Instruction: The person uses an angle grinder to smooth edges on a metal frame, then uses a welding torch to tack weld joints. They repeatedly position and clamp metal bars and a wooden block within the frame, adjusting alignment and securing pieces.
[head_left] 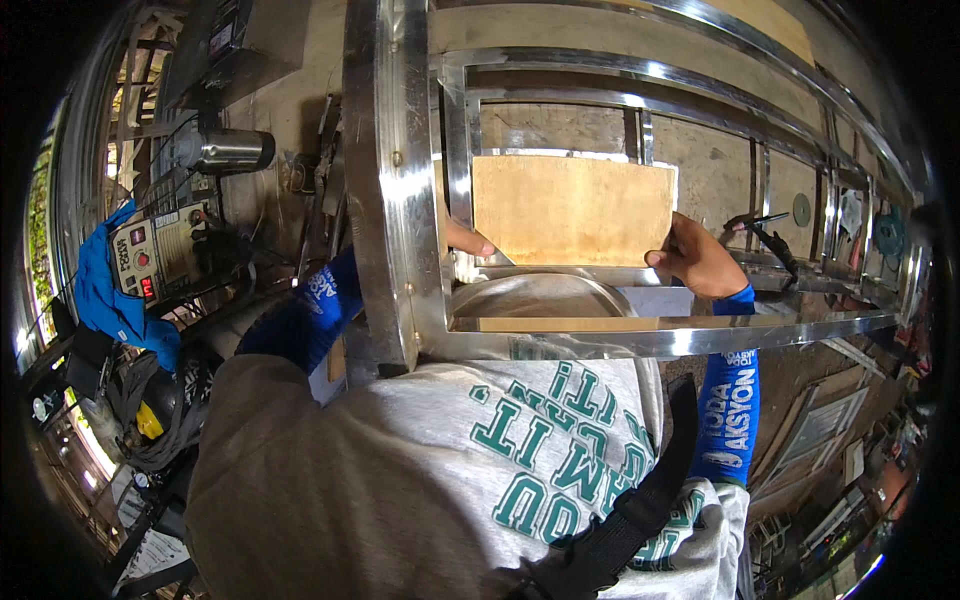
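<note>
A rectangular light-brown plywood board (573, 212) stands inside a shiny metal frame (600, 347) in front of me. My right hand (697, 258) grips its lower right corner, thumb on the near face and the other fingers behind the edge. At the lower left corner, a digit of my left hand (469, 240) lies against the board. The rest of that hand is hidden behind the thick upright post (388, 190) of the frame. Blue sleeves cover both my forearms.
Metal rails (650, 68) run across above the board and toward the right. To the left are a steel tumbler (232, 151), a machine with a lit red display (150, 265) and a blue cloth (105, 300). A black strap (650, 500) hangs across my shirt.
</note>
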